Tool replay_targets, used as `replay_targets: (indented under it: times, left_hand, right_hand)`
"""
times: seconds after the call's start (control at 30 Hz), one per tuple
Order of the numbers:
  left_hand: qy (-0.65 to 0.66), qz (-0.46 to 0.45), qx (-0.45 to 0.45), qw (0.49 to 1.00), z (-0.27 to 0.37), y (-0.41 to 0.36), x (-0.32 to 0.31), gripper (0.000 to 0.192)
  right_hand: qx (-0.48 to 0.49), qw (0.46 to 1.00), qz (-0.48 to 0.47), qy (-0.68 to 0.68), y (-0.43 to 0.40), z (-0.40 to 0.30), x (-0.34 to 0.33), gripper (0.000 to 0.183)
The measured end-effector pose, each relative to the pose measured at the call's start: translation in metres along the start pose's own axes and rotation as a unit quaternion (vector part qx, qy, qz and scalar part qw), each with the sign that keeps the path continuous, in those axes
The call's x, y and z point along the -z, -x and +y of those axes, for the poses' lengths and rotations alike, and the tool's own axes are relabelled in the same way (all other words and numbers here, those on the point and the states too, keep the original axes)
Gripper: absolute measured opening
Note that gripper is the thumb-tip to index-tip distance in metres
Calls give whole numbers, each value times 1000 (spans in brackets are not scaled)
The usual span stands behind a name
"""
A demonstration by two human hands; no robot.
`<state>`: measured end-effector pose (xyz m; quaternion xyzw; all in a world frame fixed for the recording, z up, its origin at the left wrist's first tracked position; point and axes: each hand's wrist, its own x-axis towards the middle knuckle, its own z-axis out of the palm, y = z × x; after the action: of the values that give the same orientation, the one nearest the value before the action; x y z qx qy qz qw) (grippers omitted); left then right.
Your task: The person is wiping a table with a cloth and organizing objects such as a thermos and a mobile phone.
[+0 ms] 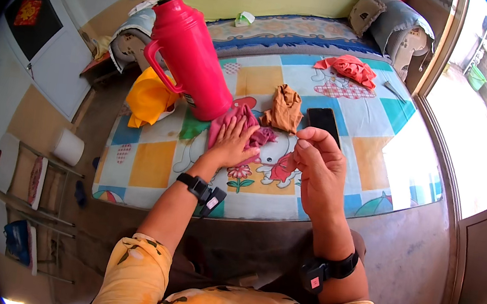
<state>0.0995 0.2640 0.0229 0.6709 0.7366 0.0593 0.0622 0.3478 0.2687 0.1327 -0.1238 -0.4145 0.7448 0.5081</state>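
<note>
My left hand (234, 142) lies flat on a crumpled pink cloth (224, 122), its fingers spread. Raised above the near part of the table, my right hand (321, 168) has thumb and forefinger tips pinched together. Whether something thin sits between those tips is too small to tell. Just beyond the right hand lie a black smartphone (324, 121) and a bunched brown cloth (286, 109). A tall pink thermos flask (195, 59) stands beside the pink cloth, its handle to the left. Further left is a yellow cloth (147, 97), heaped over something whitish.
The table (153, 163) wears a patterned cover under a glossy clear sheet. On its far right are a coral cloth (349, 69) and a small metal tool (394, 91). A sofa (281, 29) stands behind; folding chairs (34, 181) and a white bin (69, 147) are at left.
</note>
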Motion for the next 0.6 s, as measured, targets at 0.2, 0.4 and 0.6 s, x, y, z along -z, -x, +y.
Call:
replay_targets:
  times: [0.2,0.4,0.6]
  left_hand:
    - [25,16,58,998,3,-35,2,69]
    - [17,24,68,997,5,-41,-1,68]
    - [9,59,56,997,11,-27,-7,67]
  right_hand:
    - [-24,1000,-7,7,-5,6,5,9]
    - [-22,1000,9,18,-8,1,16,9]
    - [-12,999,34,21,-10,-2,29,8]
